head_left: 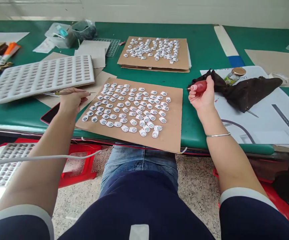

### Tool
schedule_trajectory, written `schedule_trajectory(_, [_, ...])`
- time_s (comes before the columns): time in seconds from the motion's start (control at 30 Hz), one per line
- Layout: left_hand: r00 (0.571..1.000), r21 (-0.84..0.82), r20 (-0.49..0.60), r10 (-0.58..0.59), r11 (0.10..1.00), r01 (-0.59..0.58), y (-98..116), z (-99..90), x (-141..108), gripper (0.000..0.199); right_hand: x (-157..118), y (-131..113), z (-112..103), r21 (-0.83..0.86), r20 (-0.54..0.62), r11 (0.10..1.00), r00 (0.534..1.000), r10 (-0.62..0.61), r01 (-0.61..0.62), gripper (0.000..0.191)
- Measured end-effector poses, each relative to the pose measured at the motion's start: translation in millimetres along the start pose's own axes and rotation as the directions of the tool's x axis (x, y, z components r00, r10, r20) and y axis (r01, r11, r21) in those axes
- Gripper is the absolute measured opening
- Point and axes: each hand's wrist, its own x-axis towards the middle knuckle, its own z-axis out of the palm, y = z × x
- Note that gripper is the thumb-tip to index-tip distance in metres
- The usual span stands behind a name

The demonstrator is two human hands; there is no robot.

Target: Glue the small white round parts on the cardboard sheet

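Note:
A brown cardboard sheet (172, 133) lies at the table's front edge, carrying several small round white pieces (155, 134) with dark printed designs and white tabs. Left of the sheet, my left hand (71, 98) is closed on a thin brush-like tool (58, 93), whose fine tip points right over the sheet's left edge. My right hand (203, 95), raised just past the sheet's right edge, grips a red-handled tool (200, 86) with a thin needle-like tip pointing left. Neither hand touches the round pieces.
A white slotted tray (44, 75) leans at the left. Behind, stacked cardboard (154, 65) holds more round pieces. Dark cloth (249, 95) and a glass jar (233, 76) lie on white paper at the right. Plastic containers (60, 36) stand at the back left. A white cable (41, 158) crosses my left forearm.

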Motion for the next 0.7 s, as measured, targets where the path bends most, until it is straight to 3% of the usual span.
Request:
schedule_trajectory(0.17, [1.000, -0.001, -0.014, -0.028, 1.000, 0.028, -6, -7.8, -7, 0.033, 0, -2, -5, -0.026, -0.028, 1.000, 1.000, -0.005, 0.005, 0.052])
schedule_trajectory(0.33, [0.994, 0.075, -0.065, 0.091, 0.993, -0.086, 2, 0.5, -10, 0.023, -1, -4, -5, -0.037, -0.051, 0.999, 0.999, 0.002, -0.004, 0.052])
schedule_trajectory(0.53, [0.960, 0.136, 0.079, 0.269, 0.951, -0.277, 32, 38.1, -32, 0.021, -1, -7, -7, 0.001, -0.081, 1.000, 0.997, 0.020, -0.020, 0.045])
schedule_trajectory(0.6, [0.914, 0.140, 0.150, 0.376, 0.907, -0.396, 41, 55.5, -41, 0.019, 1, -11, -9, 0.016, -0.077, 1.000, 0.997, -0.019, 0.020, 0.043])
schedule_trajectory(0.7, [0.869, 0.073, 0.195, 0.455, 0.876, -0.476, 50, 77.6, -52, 0.015, 3, -15, -14, 0.034, -0.122, 0.996, 0.989, -0.078, 0.083, 0.043])
